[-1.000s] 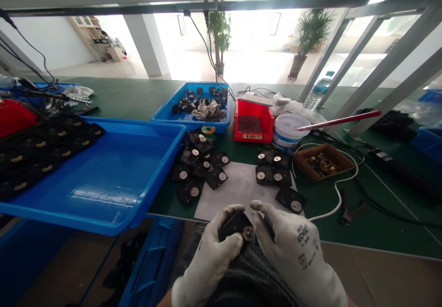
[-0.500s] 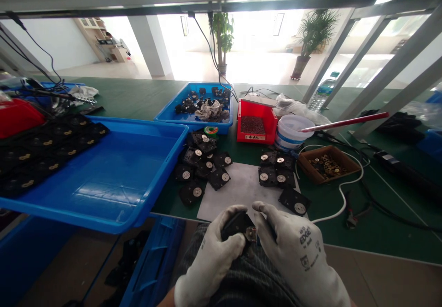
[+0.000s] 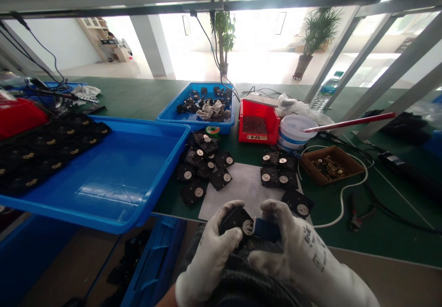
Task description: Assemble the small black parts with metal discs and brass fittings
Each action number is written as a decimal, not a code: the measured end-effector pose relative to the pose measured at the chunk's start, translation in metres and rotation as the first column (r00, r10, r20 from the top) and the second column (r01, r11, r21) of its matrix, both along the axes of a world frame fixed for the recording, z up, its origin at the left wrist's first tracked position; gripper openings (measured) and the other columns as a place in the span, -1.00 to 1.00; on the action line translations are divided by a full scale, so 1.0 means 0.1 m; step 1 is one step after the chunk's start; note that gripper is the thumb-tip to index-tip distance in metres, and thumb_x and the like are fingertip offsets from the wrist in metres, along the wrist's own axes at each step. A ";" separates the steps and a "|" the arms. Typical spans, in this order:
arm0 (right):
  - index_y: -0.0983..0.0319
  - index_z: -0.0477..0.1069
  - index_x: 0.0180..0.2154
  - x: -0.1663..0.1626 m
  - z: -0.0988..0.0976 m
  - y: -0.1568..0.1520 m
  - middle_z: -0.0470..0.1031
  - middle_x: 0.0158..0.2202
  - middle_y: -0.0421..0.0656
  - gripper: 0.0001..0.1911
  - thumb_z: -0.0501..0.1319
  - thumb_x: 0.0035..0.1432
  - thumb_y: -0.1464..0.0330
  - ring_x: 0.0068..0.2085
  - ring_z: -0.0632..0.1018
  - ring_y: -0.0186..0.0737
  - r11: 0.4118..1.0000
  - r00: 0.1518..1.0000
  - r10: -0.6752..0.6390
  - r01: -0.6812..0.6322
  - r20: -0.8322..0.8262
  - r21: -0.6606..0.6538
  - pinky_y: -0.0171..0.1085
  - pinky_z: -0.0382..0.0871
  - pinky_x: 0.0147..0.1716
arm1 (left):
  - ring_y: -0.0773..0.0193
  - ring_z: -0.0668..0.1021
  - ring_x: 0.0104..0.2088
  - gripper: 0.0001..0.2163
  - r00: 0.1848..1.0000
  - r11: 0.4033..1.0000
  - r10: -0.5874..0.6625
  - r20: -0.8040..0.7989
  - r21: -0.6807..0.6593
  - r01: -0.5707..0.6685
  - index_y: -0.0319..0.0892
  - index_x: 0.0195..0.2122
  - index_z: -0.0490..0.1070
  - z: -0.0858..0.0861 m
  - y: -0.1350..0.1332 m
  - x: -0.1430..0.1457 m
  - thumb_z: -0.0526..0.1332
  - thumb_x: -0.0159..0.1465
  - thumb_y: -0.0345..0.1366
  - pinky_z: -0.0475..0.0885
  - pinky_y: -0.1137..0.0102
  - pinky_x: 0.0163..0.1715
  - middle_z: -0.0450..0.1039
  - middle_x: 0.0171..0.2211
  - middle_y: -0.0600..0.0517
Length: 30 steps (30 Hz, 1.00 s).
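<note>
My gloved left hand (image 3: 221,238) is closed around a flat black plastic housing (image 3: 236,220) with a round silver disc at its right corner. My gloved right hand (image 3: 290,240) holds a dark blue block-like piece (image 3: 266,229) against its fingers, its thumb spread below. The blue piece's pale end is right beside the disc; whether they touch I cannot tell. Both hands are over my lap at the table's front edge. Similar black housings with silver discs lie in a left group (image 3: 209,165) and a right group (image 3: 283,178) around a white sheet (image 3: 238,196).
A large blue tray (image 3: 113,173) at left has rows of black parts along its side. Behind are a smaller blue tray (image 3: 162,113), a red bin (image 3: 257,137) of small brown pieces, and a white tub (image 3: 293,134). Rightward lie a cardboard box (image 3: 316,172), pliers (image 3: 355,217) and a white cable (image 3: 341,201).
My right hand has opened its thumb away and shifted slightly right, showing more of the blue piece. The silver disc on the housing is now exposed. My left hand keeps its hold.
</note>
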State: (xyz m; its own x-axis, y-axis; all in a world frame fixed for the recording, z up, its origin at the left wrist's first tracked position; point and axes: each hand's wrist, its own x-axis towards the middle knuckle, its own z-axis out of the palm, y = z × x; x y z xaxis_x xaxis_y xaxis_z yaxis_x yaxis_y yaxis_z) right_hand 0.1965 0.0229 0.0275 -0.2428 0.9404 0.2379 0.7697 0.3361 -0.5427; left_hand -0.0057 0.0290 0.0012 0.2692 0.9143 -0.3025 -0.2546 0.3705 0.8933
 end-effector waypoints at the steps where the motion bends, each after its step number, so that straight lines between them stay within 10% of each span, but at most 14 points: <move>1: 0.16 0.33 0.04 0.03 0.03 -0.01 0.68 -0.30 -0.20 -0.49 0.41 0.09 0.23 -0.40 0.70 -0.17 0.999 0.999 0.037 -0.038 -0.030 -0.034 -0.33 0.51 -0.48 | 0.03 0.62 -0.11 -0.48 1.000 1.000 0.009 0.029 -0.027 -0.008 -0.13 0.20 0.45 0.02 0.00 -0.01 0.38 0.20 -0.22 0.54 0.29 -0.13 0.58 -0.06 -0.08; 4: 0.12 0.38 -0.10 0.08 0.10 0.00 0.68 -0.23 -0.17 -0.83 0.22 0.27 0.40 -0.29 0.71 -0.21 0.993 0.991 0.100 -0.094 -0.086 0.071 -0.34 0.55 -0.36 | 0.18 0.63 -0.29 -0.44 0.993 0.993 0.033 0.112 -0.114 -0.020 -0.11 0.25 0.39 0.06 0.02 -0.01 0.38 0.20 -0.29 0.54 0.34 -0.24 0.57 -0.15 -0.04; 8: 0.07 0.48 -0.08 0.03 0.13 0.02 0.70 -0.25 -0.26 -0.81 0.17 0.37 0.43 -0.28 0.71 -0.32 0.969 0.983 0.075 -0.032 -0.166 0.247 -0.43 0.55 -0.23 | 0.21 0.63 -0.34 -0.45 0.987 0.994 0.041 0.152 -0.104 -0.026 -0.13 0.23 0.39 0.05 0.02 0.02 0.39 0.19 -0.30 0.54 0.36 -0.27 0.58 -0.22 -0.01; 15: 0.08 0.57 -0.22 -0.14 0.03 -0.02 0.68 -0.37 -0.27 -0.79 0.16 0.39 0.26 -0.38 0.68 -0.28 0.990 0.951 -0.118 0.093 -0.286 -0.102 -0.43 0.53 -0.39 | 0.22 0.59 -0.31 -0.50 0.995 0.996 0.048 0.090 -0.076 -0.042 -0.13 0.18 0.44 0.04 -0.01 0.04 0.37 0.19 -0.36 0.53 0.36 -0.24 0.56 -0.23 0.01; 30: 0.11 0.57 -0.19 -0.15 -0.02 0.00 0.68 -0.33 -0.20 -0.73 0.13 0.40 0.17 -0.33 0.68 -0.23 0.974 0.940 -0.161 0.102 -0.301 -0.204 -0.39 0.52 -0.31 | 0.21 0.61 -0.33 -0.50 0.995 0.996 0.069 0.067 -0.065 -0.065 -0.13 0.17 0.43 0.02 -0.02 0.05 0.33 0.17 -0.36 0.56 0.33 -0.25 0.54 -0.17 0.00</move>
